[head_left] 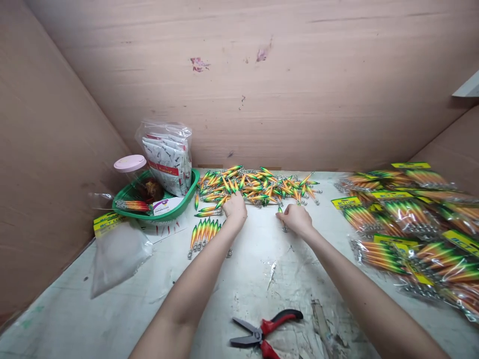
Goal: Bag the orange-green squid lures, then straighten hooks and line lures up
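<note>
A heap of green, yellow and orange fishing lures with metal hooks lies along the back of the table. My left hand is at the front edge of this heap, fingers closed; what they hold is hidden behind the hand. Between the thumb and fingers of my right hand, a single lure is pinched, green end up and hooks down, just in front of the heap. Left of my left forearm, several lures lie side by side in a row, partly covered by the arm.
Packed bags of lures spread over the right side. Red-handled pliers lie open at the front. On the left are a green basket holding a pink-lidded container and a bag of packets, and clear plastic bags. Board walls enclose the table.
</note>
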The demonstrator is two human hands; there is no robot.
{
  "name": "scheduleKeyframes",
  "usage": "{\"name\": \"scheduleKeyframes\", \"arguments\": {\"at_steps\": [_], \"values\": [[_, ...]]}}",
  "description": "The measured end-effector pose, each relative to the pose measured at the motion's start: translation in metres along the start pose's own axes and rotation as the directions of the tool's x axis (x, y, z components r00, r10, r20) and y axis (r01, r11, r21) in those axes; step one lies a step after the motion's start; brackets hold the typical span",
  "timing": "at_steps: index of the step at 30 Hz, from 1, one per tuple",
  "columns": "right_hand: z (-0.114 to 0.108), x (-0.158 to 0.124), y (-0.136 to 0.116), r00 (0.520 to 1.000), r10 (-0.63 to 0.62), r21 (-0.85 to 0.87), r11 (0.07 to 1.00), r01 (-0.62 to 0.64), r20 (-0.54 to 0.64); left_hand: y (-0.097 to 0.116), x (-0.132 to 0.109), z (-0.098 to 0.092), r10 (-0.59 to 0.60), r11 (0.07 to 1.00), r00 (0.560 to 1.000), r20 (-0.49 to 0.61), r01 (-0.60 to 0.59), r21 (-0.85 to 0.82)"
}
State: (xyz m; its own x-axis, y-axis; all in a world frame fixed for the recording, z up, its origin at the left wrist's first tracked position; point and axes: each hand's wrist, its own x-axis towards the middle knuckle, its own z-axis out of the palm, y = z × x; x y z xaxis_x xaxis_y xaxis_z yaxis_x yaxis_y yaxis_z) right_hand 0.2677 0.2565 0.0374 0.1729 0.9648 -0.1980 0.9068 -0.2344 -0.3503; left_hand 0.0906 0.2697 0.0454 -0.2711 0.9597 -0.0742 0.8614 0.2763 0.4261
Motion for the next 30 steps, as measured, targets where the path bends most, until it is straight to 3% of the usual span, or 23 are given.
{"name": "scheduleKeyframes", "arguments": {"at_steps": [3,7,10,12,17,22,30], "values": [[0.006,0.000,0.002,0.997,0.058,0.081,0.995,-0.062,0.046,0.000,0.007,0.001,-0.054,0.995,0.999,0.003,0.054,-0.088],[0.000,-0.009,0.014,0.998,0.035,0.309,0.950,-0.052,0.060,-0.015,0.006,-0.015,-0.059,0.956,0.998,-0.002,0.056,-0.287],[-0.007,-0.027,0.016,0.992,-0.084,0.554,0.832,0.017,0.096,-0.029,-0.005,-0.031,-0.005,0.863,0.999,0.038,0.023,-0.504],[-0.011,-0.044,0.012,0.972,-0.187,0.700,0.713,0.034,0.144,-0.036,-0.019,-0.038,0.076,0.756,0.990,0.122,0.023,-0.654],[-0.018,-0.088,-0.007,0.898,-0.381,0.892,0.450,-0.028,0.220,-0.043,-0.071,-0.048,0.315,0.493,0.884,0.346,0.159,-0.855],[-0.020,-0.109,-0.016,0.820,-0.491,0.951,0.232,-0.202,0.294,-0.044,-0.102,-0.056,0.457,0.222,0.772,0.441,0.381,-0.898],[-0.020,-0.122,-0.019,0.807,-0.504,0.949,0.219,-0.227,0.309,-0.050,-0.112,-0.064,0.503,0.190,0.738,0.449,0.412,-0.891]]}}
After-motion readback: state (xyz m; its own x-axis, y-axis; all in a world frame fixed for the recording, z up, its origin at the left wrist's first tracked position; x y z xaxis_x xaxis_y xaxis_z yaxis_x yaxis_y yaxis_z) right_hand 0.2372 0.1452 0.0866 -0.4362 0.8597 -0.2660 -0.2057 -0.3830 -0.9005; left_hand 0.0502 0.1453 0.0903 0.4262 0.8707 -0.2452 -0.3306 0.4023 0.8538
